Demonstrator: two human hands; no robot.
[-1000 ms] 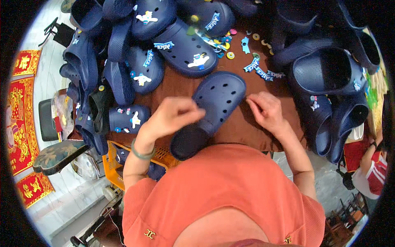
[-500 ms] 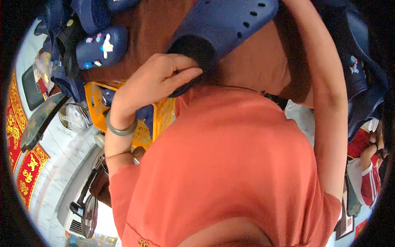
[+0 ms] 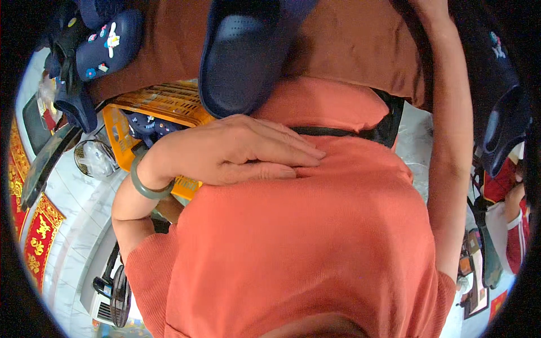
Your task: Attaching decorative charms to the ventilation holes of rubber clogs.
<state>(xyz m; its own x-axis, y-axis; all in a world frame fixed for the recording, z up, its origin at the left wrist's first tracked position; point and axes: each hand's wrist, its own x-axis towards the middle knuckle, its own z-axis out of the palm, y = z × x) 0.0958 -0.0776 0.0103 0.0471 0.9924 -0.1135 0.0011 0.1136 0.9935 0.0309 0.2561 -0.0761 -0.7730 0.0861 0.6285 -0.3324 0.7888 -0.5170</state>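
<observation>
A navy clog point(image 3: 236, 73) is at the top middle, with its footbed and heel rim showing and its toe part cut off by the upper edge. My left hand point(image 3: 253, 147), a green bangle at its wrist, lies flat against my orange-red shirt point(image 3: 315, 242). Its fingers are stretched out and hold nothing, just below the clog's heel. Of my right hand point(image 3: 429, 10) only the wrist end shows at the top edge, over the brown cloth point(image 3: 349, 50); its fingers are out of view.
Navy clogs with small charms point(image 3: 110, 45) lie at the upper left, with more point(image 3: 496, 112) at the far right. An orange crate point(image 3: 158, 107) holding charm-decorated clogs stands below the cloth's left edge. A standing fan point(image 3: 119, 296) is at lower left. Part of another person point(image 3: 515, 231) shows at right.
My left hand has left the clog's heel and moved down onto my shirt. The clog has shifted left and turned, so its footbed now shows. My right hand remains at the top edge.
</observation>
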